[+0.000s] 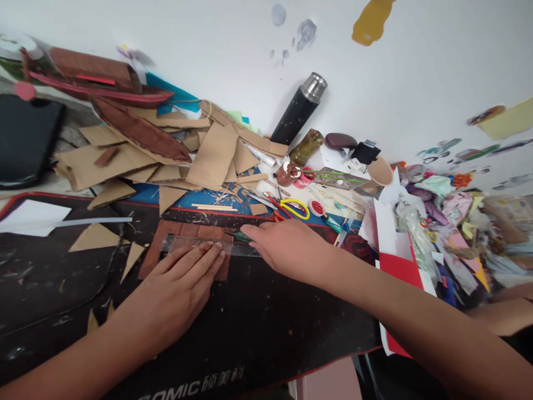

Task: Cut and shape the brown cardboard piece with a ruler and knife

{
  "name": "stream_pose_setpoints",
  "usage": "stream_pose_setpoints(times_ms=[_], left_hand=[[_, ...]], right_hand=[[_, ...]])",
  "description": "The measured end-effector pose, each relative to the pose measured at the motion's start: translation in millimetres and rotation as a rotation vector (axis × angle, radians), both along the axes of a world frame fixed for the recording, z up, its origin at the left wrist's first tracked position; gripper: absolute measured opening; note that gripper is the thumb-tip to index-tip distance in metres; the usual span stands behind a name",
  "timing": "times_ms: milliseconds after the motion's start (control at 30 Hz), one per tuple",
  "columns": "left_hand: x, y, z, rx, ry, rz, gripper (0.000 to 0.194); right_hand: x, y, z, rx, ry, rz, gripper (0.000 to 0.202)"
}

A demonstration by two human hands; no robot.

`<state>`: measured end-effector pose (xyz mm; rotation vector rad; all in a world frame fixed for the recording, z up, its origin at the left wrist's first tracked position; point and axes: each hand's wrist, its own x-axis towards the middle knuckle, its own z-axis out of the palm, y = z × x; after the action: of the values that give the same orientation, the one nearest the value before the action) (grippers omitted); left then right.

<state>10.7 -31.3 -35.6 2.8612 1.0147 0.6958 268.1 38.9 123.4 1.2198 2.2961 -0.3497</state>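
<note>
A reddish-brown painted piece (156, 253) lies on the black mat, with a clear ruler (245, 250) across it. My left hand (183, 283) lies flat, fingers stretched out, pressing on the ruler and the brown piece. My right hand (285, 247) is wrapped round a small tool with a dark green handle (240, 236). The tool's thin tip points left, by the upper edge of the ruler over the brown piece. Most of the handle is hidden inside my right hand.
Cardboard scraps (214, 155) and a brown model boat (141, 130) lie behind the mat (266, 322). Yellow-handled scissors (295, 208), a brown paint jar (288, 173) and a black thermos (296, 114) stand or lie further right. Another person's arm (506, 314) shows at the right edge.
</note>
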Motion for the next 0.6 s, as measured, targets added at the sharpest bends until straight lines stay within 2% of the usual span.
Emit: stream_pose_setpoints(times_ms=[200, 467, 600], left_hand=[[-1.9, -0.8, -1.1, 0.001, 0.028, -0.003, 0.053], [2.6, 0.7, 10.7, 0.028, 0.012, 0.004, 0.052], [3.0, 1.4, 11.1, 0.028, -0.008, -0.002, 0.052]], right_hand=[[4.0, -4.6, -5.9, -0.014, 0.020, 0.011, 0.041], [2.0, -6.1, -12.2, -0.028, 0.014, 0.033, 0.043], [2.5, -5.6, -15.2, -0.002, 0.028, 0.050, 0.041]])
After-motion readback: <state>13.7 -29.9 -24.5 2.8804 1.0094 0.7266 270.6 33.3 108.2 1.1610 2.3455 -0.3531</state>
